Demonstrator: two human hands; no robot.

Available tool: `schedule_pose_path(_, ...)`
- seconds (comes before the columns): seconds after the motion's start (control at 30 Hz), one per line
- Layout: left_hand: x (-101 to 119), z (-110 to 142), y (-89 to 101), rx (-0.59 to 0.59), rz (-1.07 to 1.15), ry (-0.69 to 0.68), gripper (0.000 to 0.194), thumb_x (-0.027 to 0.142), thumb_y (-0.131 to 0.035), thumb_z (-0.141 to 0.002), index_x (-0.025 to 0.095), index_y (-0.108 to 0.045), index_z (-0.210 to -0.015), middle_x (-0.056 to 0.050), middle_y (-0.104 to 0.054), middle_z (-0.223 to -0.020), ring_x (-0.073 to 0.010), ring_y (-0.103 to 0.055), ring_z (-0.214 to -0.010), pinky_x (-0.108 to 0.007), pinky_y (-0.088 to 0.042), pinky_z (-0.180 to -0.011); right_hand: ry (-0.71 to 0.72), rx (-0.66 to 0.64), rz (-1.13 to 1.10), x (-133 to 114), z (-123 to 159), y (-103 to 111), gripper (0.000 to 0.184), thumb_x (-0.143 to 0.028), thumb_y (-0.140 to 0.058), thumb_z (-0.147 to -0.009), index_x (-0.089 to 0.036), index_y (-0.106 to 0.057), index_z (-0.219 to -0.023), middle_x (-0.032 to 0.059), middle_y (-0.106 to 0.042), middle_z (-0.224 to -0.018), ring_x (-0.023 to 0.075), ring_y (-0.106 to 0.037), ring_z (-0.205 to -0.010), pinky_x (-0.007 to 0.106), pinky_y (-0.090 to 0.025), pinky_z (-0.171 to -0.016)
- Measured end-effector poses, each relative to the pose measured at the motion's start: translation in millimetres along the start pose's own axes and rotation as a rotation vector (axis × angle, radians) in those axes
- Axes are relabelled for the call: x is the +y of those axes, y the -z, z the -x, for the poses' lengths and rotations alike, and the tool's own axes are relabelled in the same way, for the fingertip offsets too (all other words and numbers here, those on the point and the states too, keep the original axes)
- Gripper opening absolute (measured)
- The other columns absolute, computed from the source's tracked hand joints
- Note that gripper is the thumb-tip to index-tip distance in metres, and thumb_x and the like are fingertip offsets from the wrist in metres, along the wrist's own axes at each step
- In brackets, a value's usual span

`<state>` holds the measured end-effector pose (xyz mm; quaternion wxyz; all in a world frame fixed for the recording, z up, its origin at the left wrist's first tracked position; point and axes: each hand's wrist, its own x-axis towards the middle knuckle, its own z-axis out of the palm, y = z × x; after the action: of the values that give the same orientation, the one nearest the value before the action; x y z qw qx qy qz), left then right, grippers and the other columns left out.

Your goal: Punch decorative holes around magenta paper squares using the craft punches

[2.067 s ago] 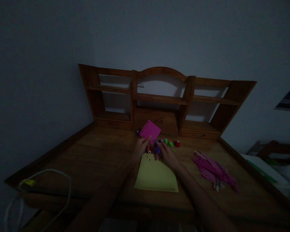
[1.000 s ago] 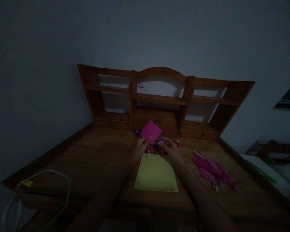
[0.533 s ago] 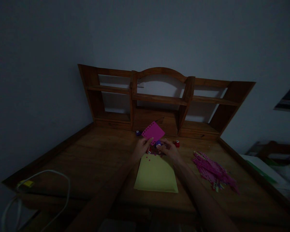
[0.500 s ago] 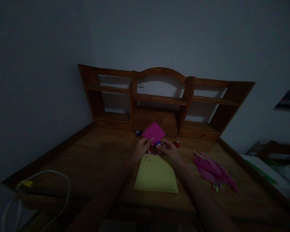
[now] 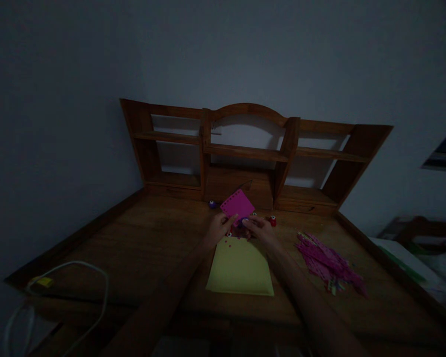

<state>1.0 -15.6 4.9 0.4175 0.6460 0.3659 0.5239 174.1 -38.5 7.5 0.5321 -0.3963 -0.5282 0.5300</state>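
Observation:
My left hand [image 5: 217, 227] pinches the lower corner of a pink sheet of paper [image 5: 238, 204], which has a row of punched holes along its left edge. In my right hand [image 5: 259, 227] is a small purple craft punch [image 5: 243, 222], set against the sheet's lower corner; whether the paper is inside its slot is too dark to tell. Below both hands lies a yellow sheet of paper [image 5: 240, 267] with several tiny pink punched bits at its top. A red punch [image 5: 229, 234] sits beneath my left hand, partly hidden. Another red punch [image 5: 273, 221] stands right of my right hand.
A second purple punch [image 5: 212, 204] stands at the back. Pink paper strips [image 5: 327, 260] are heaped on the right of the wooden desk [image 5: 152, 238]. A wooden shelf unit [image 5: 245, 151] rises behind. A white cable [image 5: 106, 287] hangs over the left front.
The pink sheet has shifted slightly right and down. My right hand has brought the purple punch up to the sheet's lower corner. Pink bits have gathered on the yellow paper.

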Motion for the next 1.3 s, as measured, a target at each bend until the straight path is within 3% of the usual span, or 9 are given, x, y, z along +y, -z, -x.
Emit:
schedule_pose_path(0.13, -2, 1, 1.2, -0.060, 0.002, 0.007, 0.045, 0.056, -0.063, -0.079, 0.014, -0.059, -0.065, 0.001, -0.052, -0.049, -0.0096, -0.045, -0.043, -0.021, -0.033, -0.043, -0.008, -0.023, 0.000, -2, 2, 0, 0.034, -0.049, -0.078, -0.068, -0.017, -0.066, -0.071, -0.0009, -0.058, -0.054, 0.0109, -0.050, -0.047, 0.025, -0.037, -0.048)
schedule_pose_path(0.3, 1, 3, 2.8, -0.106, 0.023, 0.056, 0.045, 0.057, -0.065, -0.077, 0.013, -0.060, -0.065, 0.000, -0.055, -0.051, -0.0101, -0.048, -0.043, -0.022, -0.035, -0.043, -0.045, -0.047, -0.074, 4, 3, 0, 0.030, -0.043, -0.080, -0.068, -0.016, -0.068, -0.072, -0.0002, -0.061, -0.059, 0.0098, -0.049, -0.048, 0.025, -0.037, -0.049)
schedule_pose_path(0.57, -1, 2, 3.6, -0.157, 0.073, 0.098, 0.043, 0.054, -0.064, -0.079, 0.013, -0.060, -0.067, -0.001, -0.056, -0.054, -0.0102, -0.049, -0.045, -0.021, -0.036, -0.045, -0.103, -0.113, -0.242, 0, 7, -1, 0.018, -0.036, -0.079, -0.070, -0.021, -0.072, -0.076, 0.0066, -0.070, -0.085, 0.0178, -0.061, -0.072, 0.031, -0.050, -0.065)
schedule_pose_path(1.03, -10, 1, 5.6, -0.203, 0.066, 0.095, 0.042, 0.053, -0.061, -0.082, 0.012, -0.062, -0.071, -0.003, -0.059, -0.060, -0.0107, -0.051, -0.048, -0.022, -0.036, -0.046, -0.125, -0.129, -0.179, -3, 10, -3, 0.027, -0.041, -0.077, -0.071, -0.017, -0.069, -0.081, 0.0052, -0.067, -0.081, 0.0135, -0.056, -0.063, 0.026, -0.042, -0.055)
schedule_pose_path(1.3, 1, 4, 4.1, -0.216, 0.083, 0.110, 0.043, 0.054, -0.062, -0.080, 0.013, -0.060, -0.068, -0.001, -0.055, -0.055, -0.0101, -0.048, -0.047, -0.022, -0.035, -0.046, -0.105, -0.110, -0.130, -4, 7, 0, 0.030, -0.043, -0.078, -0.069, -0.016, -0.066, -0.066, 0.0014, -0.060, -0.062, 0.0107, -0.048, -0.053, 0.026, -0.035, -0.051)
